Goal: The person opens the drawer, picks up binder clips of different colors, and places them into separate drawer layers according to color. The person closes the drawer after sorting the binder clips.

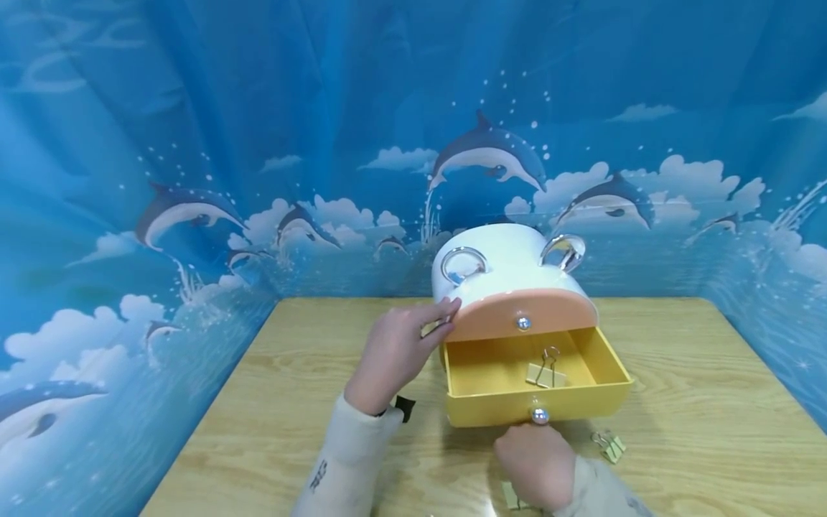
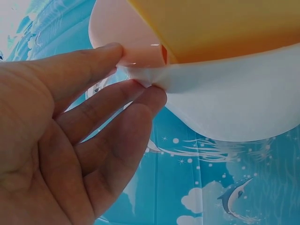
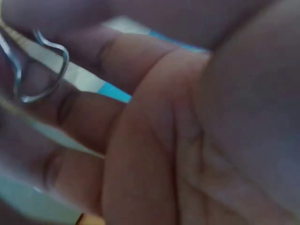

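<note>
A white drawer box [image 1: 497,251] with two silver ear-like rings stands on the table, its peach drawer [image 1: 555,310] shut and its yellow drawer [image 1: 530,406] pulled out. In the yellow drawer sits a binder clip [image 1: 546,375] with raised wire handles. My left hand [image 1: 395,352] grips the box's front left edge between thumb and fingers, seen closer in the left wrist view. Just below the yellow drawer's knob is my right hand [image 1: 538,463]. Its fingers hold a binder clip, whose silver wire handle [image 3: 63,70] shows in the right wrist view; the rest is hidden or blurred.
One pale yellow binder clip [image 1: 609,446] lies on the wooden table [image 1: 685,402] right of the right hand. Another clip [image 1: 512,497] is partly covered by that hand. A blue dolphin-print curtain [image 1: 362,115] stands behind and beside the table.
</note>
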{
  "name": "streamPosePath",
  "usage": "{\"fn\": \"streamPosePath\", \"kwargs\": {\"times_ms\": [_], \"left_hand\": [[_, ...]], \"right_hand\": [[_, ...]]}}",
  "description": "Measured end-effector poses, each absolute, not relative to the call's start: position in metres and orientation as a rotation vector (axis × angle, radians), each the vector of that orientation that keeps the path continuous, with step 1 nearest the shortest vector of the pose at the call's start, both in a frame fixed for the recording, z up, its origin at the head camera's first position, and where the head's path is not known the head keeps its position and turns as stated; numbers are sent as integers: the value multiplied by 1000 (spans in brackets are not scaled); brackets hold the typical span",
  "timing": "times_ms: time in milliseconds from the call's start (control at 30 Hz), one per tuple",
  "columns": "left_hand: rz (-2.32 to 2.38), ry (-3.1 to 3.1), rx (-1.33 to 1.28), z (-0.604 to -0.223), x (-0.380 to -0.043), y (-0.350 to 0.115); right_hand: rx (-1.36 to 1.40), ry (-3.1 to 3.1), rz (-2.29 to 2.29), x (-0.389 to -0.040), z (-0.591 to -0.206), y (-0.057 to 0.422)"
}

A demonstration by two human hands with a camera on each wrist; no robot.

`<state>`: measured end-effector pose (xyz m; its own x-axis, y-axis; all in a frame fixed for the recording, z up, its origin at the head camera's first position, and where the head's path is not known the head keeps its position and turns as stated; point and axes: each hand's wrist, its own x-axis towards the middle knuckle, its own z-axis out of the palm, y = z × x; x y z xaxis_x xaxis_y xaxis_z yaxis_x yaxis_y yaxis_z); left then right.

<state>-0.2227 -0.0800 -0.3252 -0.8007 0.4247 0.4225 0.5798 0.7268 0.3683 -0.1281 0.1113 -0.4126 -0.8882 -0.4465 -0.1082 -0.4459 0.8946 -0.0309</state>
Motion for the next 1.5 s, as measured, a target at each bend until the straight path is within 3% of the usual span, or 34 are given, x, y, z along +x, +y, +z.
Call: {"fn": "streamPosePath", "kwargs": {"times_ms": [267, 567, 833, 1233, 1500], "left_hand": [[-692, -2606, -811, -325, -224, -78], [-703, -2563, -816, -326, -224, -79], [-692, -2552, -816, -327, -225, -79], [-677, -2594, -790, -327, -224, -78], [-674, -2581, -791, -329, -224, -78]], "right_hand": [[-966, 3005, -169, -125, -408, 114], [-1169, 2731, -712, -122, -357, 130], [-1198, 2739, -1009, -121, -329, 155], [-1132, 3143, -1980, -115, -307, 176], [-923, 3427, -1569, -127, -314, 175]]}}
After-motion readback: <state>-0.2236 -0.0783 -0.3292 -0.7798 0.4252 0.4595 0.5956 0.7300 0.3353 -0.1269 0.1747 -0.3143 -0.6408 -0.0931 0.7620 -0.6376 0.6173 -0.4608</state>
